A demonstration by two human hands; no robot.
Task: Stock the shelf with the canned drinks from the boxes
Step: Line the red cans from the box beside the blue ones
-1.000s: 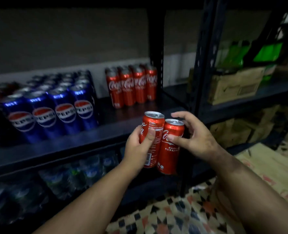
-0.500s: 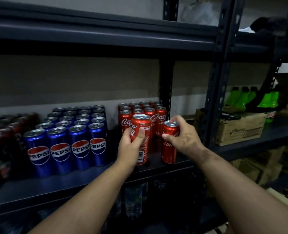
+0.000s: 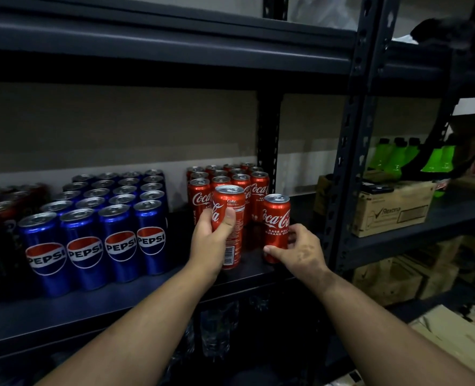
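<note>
My left hand [image 3: 211,240] grips a red Coca-Cola can [image 3: 230,213] upright, its base on or just above the dark shelf [image 3: 91,305]. My right hand [image 3: 300,252] holds a second red Coca-Cola can [image 3: 275,218] low on its side; this can stands on the shelf just right of the first. Both cans are in front of a block of red Coca-Cola cans [image 3: 228,176] at the back of the shelf.
Several blue Pepsi cans [image 3: 97,218] fill the shelf to the left, with darker cans [image 3: 5,207] at the far left. A black upright post [image 3: 353,151] stands right of my hands. Beyond it sit a cardboard box [image 3: 392,210] and green bottles [image 3: 414,157]. Bottles lie on the lower shelf.
Both hands carried the two cans up from below the shelf edge and onto the shelf. The right hand slid from the can's top to its lower side.
</note>
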